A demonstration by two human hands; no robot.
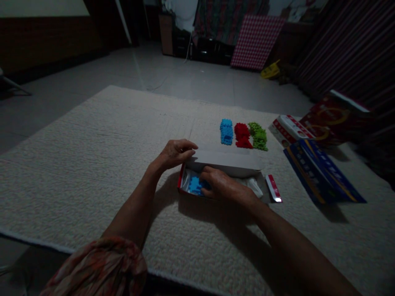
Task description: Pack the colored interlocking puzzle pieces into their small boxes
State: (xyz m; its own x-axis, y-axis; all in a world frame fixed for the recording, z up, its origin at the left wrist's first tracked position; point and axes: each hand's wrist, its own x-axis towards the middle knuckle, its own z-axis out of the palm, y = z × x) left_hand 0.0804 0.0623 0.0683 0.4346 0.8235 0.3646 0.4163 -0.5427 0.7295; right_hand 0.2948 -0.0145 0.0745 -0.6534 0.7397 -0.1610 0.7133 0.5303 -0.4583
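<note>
A long cardboard box (222, 167) lies on the mat with its white inner lid raised and a red end flap folded out on the right. My left hand (176, 153) pinches the lid's left corner between thumb and fingers. Reaching into the box, my right hand (220, 183) has its fingers bent down onto light-blue toothed plastic pieces (195, 186); its fingertips are partly hidden. White plastic wrapping (254, 187) shows at the box's right end. Beyond the box stand rows of blue blocks (226, 131), red blocks (242, 135) and green blocks (258, 136).
A pale textured mat (108, 164) covers the floor. On the right are a red and white box (291, 129), a dark blue printed packet (322, 172) and a large red carton (333, 117). A red checked cloth (257, 41) hangs at the back.
</note>
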